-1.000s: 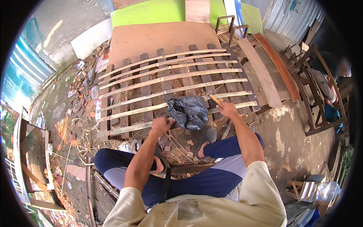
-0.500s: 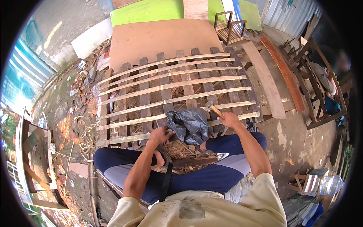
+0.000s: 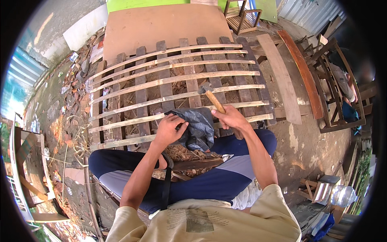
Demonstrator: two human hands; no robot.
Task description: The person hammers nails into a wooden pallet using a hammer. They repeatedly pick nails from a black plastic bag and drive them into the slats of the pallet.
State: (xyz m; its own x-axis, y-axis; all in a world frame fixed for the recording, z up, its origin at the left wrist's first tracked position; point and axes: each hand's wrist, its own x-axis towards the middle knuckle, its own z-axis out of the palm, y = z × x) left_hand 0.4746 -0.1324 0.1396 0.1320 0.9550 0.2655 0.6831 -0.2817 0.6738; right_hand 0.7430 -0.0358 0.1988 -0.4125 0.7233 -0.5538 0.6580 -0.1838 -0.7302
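My right hand (image 3: 230, 117) is wrapped round the wooden handle of a hammer (image 3: 215, 101). The hammer's metal head is raised over the slatted frame (image 3: 161, 97), pointing away from me. My left hand (image 3: 169, 129) is at the left edge of a crumpled black plastic bag (image 3: 198, 127), its fingers curled in toward the thumb. Whatever those fingers hold, if anything, is too small to make out. The bag lies over the nearest slats, between my hands. Thin light strips run crosswise over darker, thicker bars in the frame.
Behind the frame lies a large brown board (image 3: 165, 28). To the right are a pale plank (image 3: 280, 76), a reddish plank (image 3: 302, 72) and a wooden chair frame (image 3: 342, 88), with a partly visible person beyond. Leaves and rubbish litter the ground at left. Wood shavings lie beneath the frame.
My left hand has risen from the near slat to the bag's upper left edge. The right hand has brought the hammer inward, its head now higher. The whole view has shifted slightly.
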